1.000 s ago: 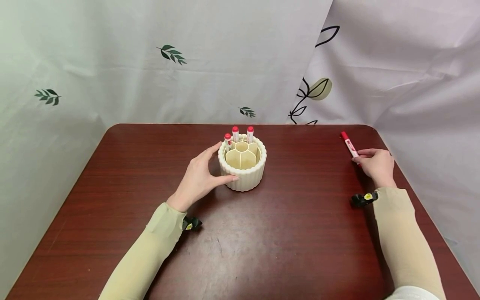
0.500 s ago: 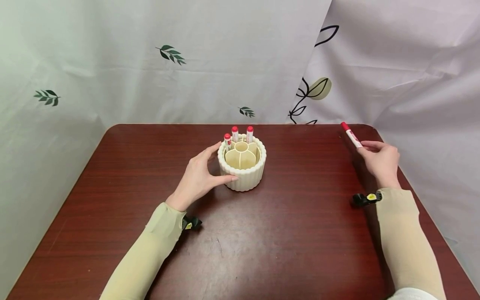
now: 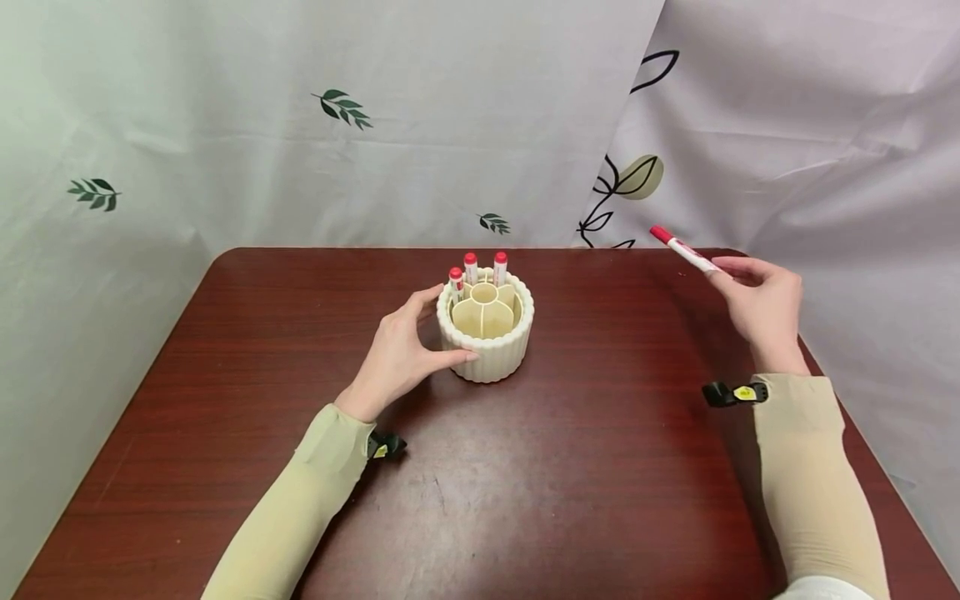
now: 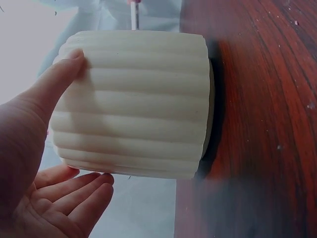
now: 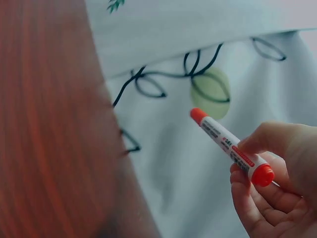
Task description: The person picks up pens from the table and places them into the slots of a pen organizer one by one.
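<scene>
A cream, ribbed round pen holder (image 3: 495,357) with several compartments stands upright on the table. Three red-capped markers, among them the left one (image 3: 456,283), poke out from its back and left compartments. My left hand (image 3: 396,354) holds the holder from its left side, thumb on the near wall and fingers around the left; the left wrist view shows the thumb (image 4: 67,69) lying on the ribs. Over the table's right side, my right hand (image 3: 768,312) pinches a white marker (image 3: 688,254) with a red cap between thumb and fingers. The cap points up and left, away from the hand.
The dark red-brown wooden table (image 3: 585,467) reaches back to a pale curtain (image 3: 420,125) printed with leaves. More of this curtain hangs along both sides. Black wrist cameras sit on both sleeves.
My right hand has lifted the marker off the table's right side and tilted its cap end leftward. My left hand and the pen holder have stayed in place.
</scene>
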Demonstrator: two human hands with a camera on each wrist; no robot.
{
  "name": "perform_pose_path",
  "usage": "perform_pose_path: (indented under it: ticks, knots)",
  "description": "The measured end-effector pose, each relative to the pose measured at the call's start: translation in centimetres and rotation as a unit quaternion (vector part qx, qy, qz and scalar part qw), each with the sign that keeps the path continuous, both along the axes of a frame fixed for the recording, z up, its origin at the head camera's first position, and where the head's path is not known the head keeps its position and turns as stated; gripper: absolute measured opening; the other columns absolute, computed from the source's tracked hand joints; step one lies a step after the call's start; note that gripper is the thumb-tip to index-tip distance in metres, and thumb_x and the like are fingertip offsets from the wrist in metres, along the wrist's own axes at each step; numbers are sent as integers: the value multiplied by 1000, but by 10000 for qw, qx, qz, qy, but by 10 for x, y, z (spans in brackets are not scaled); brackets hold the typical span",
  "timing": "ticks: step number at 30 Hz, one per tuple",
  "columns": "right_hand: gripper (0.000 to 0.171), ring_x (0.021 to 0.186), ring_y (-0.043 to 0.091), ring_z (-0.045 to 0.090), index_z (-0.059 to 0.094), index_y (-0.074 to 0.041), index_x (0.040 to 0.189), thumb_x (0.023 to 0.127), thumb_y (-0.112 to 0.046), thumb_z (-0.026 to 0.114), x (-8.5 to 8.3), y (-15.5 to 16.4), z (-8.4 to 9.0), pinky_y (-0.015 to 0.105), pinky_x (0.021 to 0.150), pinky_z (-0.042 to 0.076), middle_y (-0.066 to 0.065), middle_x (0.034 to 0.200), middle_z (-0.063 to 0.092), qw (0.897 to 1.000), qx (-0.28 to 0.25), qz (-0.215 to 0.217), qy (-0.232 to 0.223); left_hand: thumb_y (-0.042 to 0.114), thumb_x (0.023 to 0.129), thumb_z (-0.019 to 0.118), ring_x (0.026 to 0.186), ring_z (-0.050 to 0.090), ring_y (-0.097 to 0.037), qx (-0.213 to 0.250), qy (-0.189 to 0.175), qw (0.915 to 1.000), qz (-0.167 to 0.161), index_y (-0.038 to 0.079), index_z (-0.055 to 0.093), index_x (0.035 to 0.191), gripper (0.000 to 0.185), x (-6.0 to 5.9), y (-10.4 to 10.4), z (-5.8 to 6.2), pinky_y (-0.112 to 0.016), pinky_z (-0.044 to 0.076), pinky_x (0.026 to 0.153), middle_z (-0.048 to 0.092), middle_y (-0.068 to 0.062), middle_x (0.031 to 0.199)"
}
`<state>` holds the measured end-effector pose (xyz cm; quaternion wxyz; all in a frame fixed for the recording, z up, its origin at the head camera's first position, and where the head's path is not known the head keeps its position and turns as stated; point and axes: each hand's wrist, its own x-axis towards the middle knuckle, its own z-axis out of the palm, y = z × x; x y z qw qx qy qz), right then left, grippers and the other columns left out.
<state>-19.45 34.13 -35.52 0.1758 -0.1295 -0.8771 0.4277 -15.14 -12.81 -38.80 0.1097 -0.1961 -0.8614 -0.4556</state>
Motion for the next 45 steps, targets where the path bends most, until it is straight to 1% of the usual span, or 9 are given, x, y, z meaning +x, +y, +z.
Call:
perform_pose_path:
  ticks: [4, 11, 19, 23, 30, 38, 43, 45]
  knots:
    - [34, 75, 6, 56, 78, -14, 118, 90, -33, 77, 2, -10, 12, 16, 60, 43, -20, 82, 66, 9996, -154, 104, 223, 38, 67, 97, 121, 61, -15, 135, -94, 9998, -62, 8, 49, 146, 98, 0, 0, 1, -33, 50, 101, 63, -2, 136]
    - [29, 74, 5, 61, 81, -16, 114, 87, -26, 81, 4, -27, 29, 16, 63, 46, -16, 84, 70, 9965, -574, 269, 539, 36, 66, 98, 121, 62, -15, 272, -171, 9994, -133, 8, 49, 145, 97, 0, 1, 3, -32, 49, 102, 63, -3, 136]
    - [31, 74, 9, 61, 79, -11, 116, 86, -19, 82, 7, -40, 42, 18, 65, 47, -9, 85, 71, 9909, -915, 530, 837, 38, 66, 98, 119, 62, -11, 289, -263, 9992, -34, 9, 52, 143, 95, -2, 0, 1, -28, 50, 100, 65, -3, 134]
    - [29, 73, 10, 61, 80, -8, 113, 84, -12, 84, 8, -46, 49, 19, 65, 48, -6, 84, 72, 9843, -1217, 663, 1091, 36, 65, 98, 120, 62, -12, 336, -282, 9990, -34, 9, 53, 143, 94, -2, 1, 1, -29, 50, 100, 65, -4, 134]
    - [29, 71, 14, 61, 80, -2, 109, 81, -3, 85, 8, -59, 54, 19, 66, 49, 2, 85, 73, 9634, -1917, 1026, 1565, 36, 64, 98, 119, 63, -13, 380, -289, 9989, -29, 8, 53, 142, 94, -2, 0, 1, -28, 50, 99, 65, -5, 134]
    - [30, 66, 13, 63, 78, 2, 108, 79, 2, 85, 7, -74, 56, 17, 64, 52, 3, 81, 73, 9455, -2294, 1388, 1847, 35, 64, 98, 118, 63, -15, 376, -252, 9990, -50, 8, 53, 143, 94, -3, 0, -1, -28, 51, 98, 65, -6, 134]
    - [30, 67, 13, 64, 77, 4, 109, 79, 2, 84, 7, -80, 55, 17, 64, 53, 4, 84, 73, 9416, -2335, 1569, 1850, 32, 65, 99, 117, 64, -14, 455, -275, 9985, -89, 8, 53, 142, 93, -3, 0, 0, -27, 52, 96, 65, -7, 133]
    - [30, 67, 13, 64, 77, 4, 109, 80, 2, 84, 7, -82, 54, 18, 65, 53, 3, 84, 74, 9422, -2290, 1610, 1842, 31, 65, 99, 116, 64, -13, 468, -281, 9985, -96, 8, 53, 142, 93, -4, 0, -1, -26, 52, 95, 65, -7, 133]
